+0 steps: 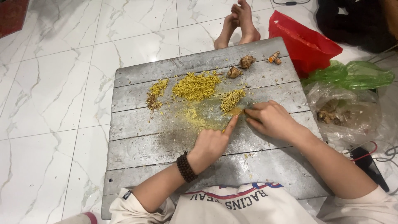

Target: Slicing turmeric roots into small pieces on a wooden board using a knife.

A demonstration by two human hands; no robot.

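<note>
board [166, 141]: grey wood planks, rigid, under both my hands | chopped yellow pile [196, 86]: loose, crumbly, scatters easily | my right hand [271, 120]: curled shut, whether it grips anything I cannot tell | my left hand [211, 143]: forefinger out, pinning small orange root piece [235, 111] — light, firm, likely slippery; grip its sides.

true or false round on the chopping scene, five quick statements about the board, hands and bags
1. Both hands, left hand and right hand, meet at a small yellow piece on the grey wooden board. True.
2. The chopped yellow pile lies on the floor. False: on the board.
3. The left wrist wears a dark bead bracelet. True.
4. The red bag lies left of the board. False: right.
5. Whole root pieces lie at the far edge. True.
</note>
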